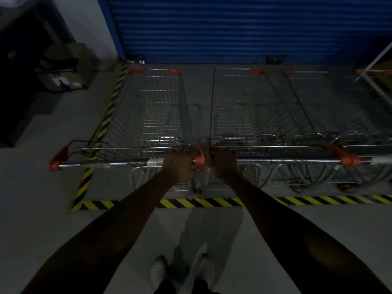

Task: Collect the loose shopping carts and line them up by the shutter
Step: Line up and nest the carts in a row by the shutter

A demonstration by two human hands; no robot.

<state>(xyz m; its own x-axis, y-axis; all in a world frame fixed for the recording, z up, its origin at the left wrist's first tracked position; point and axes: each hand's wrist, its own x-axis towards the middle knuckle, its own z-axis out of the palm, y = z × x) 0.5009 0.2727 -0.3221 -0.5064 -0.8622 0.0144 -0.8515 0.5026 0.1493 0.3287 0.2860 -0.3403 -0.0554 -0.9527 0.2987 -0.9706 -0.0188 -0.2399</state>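
While the left cart (152, 115) and right cart (244, 111) are standing beyond the fingers, noses toward the shutter (233, 28), the left hand (180, 166) is gripping the left one's handle (106, 164) and the right hand (224, 162) the other's. Striped tape (191, 203) is running behind both wrists.

The rightmost silver wire shopping cart (375, 90) is running off the right edge; the white label (156, 163) on the chrome handle bar (95, 165) is blurring, probably a barcode.
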